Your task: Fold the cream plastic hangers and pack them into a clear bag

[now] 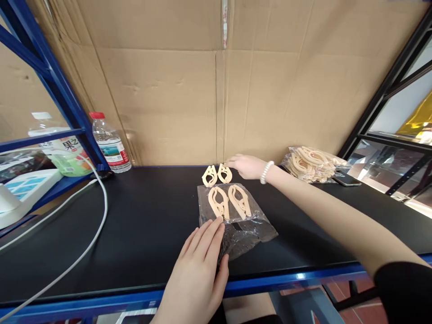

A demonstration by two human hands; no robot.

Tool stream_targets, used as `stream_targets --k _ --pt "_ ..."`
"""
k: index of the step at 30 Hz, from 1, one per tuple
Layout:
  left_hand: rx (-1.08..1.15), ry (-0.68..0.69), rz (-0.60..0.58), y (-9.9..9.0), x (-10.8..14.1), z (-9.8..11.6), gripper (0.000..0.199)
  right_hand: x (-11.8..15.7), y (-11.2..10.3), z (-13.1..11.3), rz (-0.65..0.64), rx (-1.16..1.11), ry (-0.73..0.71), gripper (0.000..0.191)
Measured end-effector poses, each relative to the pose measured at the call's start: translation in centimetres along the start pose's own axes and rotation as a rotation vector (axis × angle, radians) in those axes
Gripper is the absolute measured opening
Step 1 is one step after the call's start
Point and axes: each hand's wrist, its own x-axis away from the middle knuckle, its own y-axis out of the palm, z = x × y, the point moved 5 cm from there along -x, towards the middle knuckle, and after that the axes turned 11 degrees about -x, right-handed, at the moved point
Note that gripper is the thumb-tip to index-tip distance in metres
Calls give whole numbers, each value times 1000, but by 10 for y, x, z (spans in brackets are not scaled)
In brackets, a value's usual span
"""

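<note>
Two beige plastic folding hangers, folded up, lie side by side behind a clear plastic bag: a back left hanger point(209, 176) and a back right hanger point(224, 173). My right hand point(245, 165), with a beaded bracelet at the wrist, has its fingers closed at the top right edge of the back right one; the fingertips are partly hidden. Flat on the black tabletop lies the clear bag point(259, 230), with two more folded hangers point(218, 202) showing at its upper part. My left hand point(199, 265) rests with fingers stretched out on the bag's lower left side.
A pile of bagged hangers point(308, 163) sits at the right, beside a phone point(347, 179). At the left stand a red-capped water bottle point(111, 146) and a white cable point(104, 211). A cardboard wall point(162, 103) closes off the back.
</note>
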Motion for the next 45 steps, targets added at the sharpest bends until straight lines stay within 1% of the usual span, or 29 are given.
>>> stream_targets --k 2,4,5,7,10,14,17,19,21,24,27,29,30,32,34,35,37,40,42,43,45 --pt "-5 1 5 -1 0 0 46 -23 22 16 -44 18 3 55" --pt "-18 1 13 -1 1 1 46 -39 39 25 -80 34 13 60" --pt "-29 -1 16 -2 1 1 46 -44 45 27 -85 41 18 60" --pt "-51 4 16 -2 1 1 45 -49 53 31 -74 54 27 52" --pt "-85 36 31 -2 2 1 45 -45 55 36 -35 70 46 39" --pt "-120 53 69 -1 2 0 46 -22 54 47 -32 72 82 34" --pt "-119 58 79 0 2 0 46 3 55 55 -74 40 122 28" --pt "-113 60 81 1 2 0 46 22 55 59 -73 3 152 21" --pt "-107 60 84 2 2 0 47 43 51 61 -27 -40 176 16" --pt "-92 50 85 3 3 -2 47 77 38 57 86 -110 186 26" --pt "-79 48 92 4 4 -3 48 111 18 42 207 -164 194 33" --pt "-85 60 101 4 5 -4 47 132 1 26 304 -185 187 32" --pt "-91 65 104 4 4 -3 47 143 -12 14 425 -220 149 29" --pt "-98 74 96 5 4 -3 47 161 -32 -13 581 -223 85 21" --pt "-92 73 80 5 3 -2 48 177 -48 -43 689 -180 51 16" --pt "-84 68 72 5 2 -2 48 183 -53 -58 712 -168 35 15" --pt "-61 55 66 5 1 -3 49 190 -58 -85 699 -190 15 16" --pt "-22 40 50 6 0 -2 50 193 -56 -117 569 -256 -63 19" --pt "-1 35 43 6 -1 -2 51 193 -53 -130 507 -256 -109 23" --pt "8 30 46 5 -1 -2 50 194 -52 -133 502 -250 -116 26" --pt "23 22 53 4 -1 -1 50 196 -53 -133 542 -243 -98 28"
